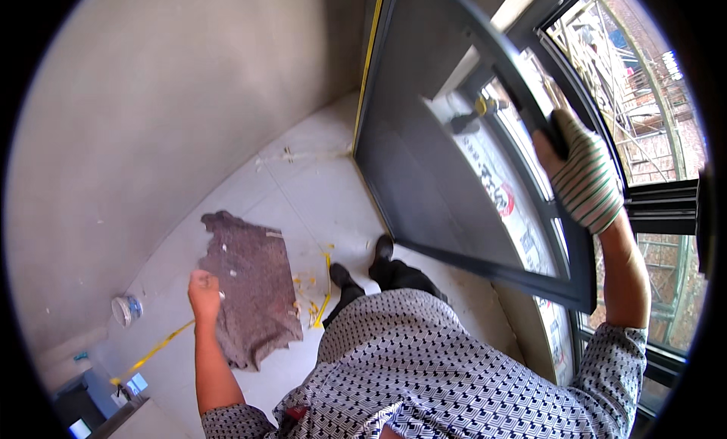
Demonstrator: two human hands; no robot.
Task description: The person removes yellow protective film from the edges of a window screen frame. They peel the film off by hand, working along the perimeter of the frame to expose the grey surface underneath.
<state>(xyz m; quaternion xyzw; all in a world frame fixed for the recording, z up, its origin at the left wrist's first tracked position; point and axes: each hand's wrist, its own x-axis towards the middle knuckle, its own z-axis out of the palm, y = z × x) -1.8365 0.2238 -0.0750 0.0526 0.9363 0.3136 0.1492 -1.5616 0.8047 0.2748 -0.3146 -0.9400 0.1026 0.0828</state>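
- My right hand [583,178], in a white knit glove with green stripes, is wrapped around the upper rail of a dark window sash [447,159]; I grip it high, which looks like the best place to steady the leaf as it stands swung into the room.
- The sash hangs tilted inward from the window frame [659,204], its lower corner close above my right sleeve, and its pane looks dark against the daylight behind.
- A lever handle [463,123] shows on the sash's far side, untouched; my grip is on the rail, not on it.
- My left hand [203,291] is bare and closed into a loose fist, well away from the sash, out to the side, probably as a counterweight. I cannot tell whether anything is inside it.
- Below that fist a grey-brown rag [254,287] lies flat on the pale floor [318,189], near its middle, with yellow tape scraps [318,303] along the rag's right edge.
- A small roll of tape [126,309] sits near the floor's left edge, by the wall [151,113], which is bare grey plaster.
- My dark shoes [363,263] stand just beside the sash's lower rail.
- Outside the glass, scaffolding [606,53] is visible.
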